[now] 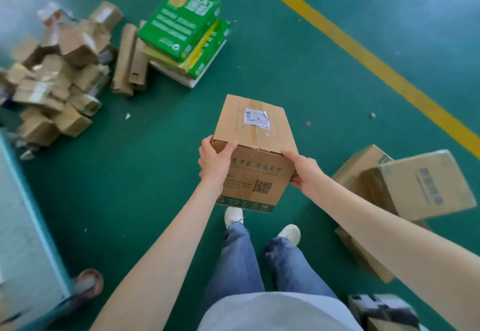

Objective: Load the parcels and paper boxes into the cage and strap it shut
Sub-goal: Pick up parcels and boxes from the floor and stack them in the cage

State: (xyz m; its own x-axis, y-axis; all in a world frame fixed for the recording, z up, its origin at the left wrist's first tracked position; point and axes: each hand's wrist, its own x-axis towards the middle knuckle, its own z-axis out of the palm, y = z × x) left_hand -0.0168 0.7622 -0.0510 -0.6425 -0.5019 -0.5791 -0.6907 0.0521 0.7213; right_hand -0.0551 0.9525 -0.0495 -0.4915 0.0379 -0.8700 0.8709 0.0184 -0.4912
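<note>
Parcel [255,133]: a rectangular box of plain brown corrugated cardboard is held in the air above the floor, in front of the person's legs, clamped between both grips. Its top seam is closed with clear glossy tape, and a green printed band runs along its lower edge.

The floor [155,187] is seen as a smooth green painted surface, crossed at the upper right by a broad yellow line [363,55]. At the left edge a pale flat panel with a light-blue rim [28,226] is cut off by the frame, with a round caster [89,282] at its near corner. A loose heap of small brown cartons [57,78], many crumpled and taped, is spread at the far left. To the right, two large cardboard cartons [426,182] are leaned together, the front one wrapped in shiny film. A tilted stack of green paper boxes [181,21] with white lettering is set beyond the parcel, with long narrow cartons [128,58] lying just beside it.

The left grip [215,160] is closed round the parcel's near left corner, its thumb laid on the front face. The right grip [304,169] is closed on the near right corner, thumb along the top edge and fingers curled round the side.

A white shipping label [256,116], one corner peeling, is stuck on the top, and a black QR code [262,186] is printed on the front.
</note>
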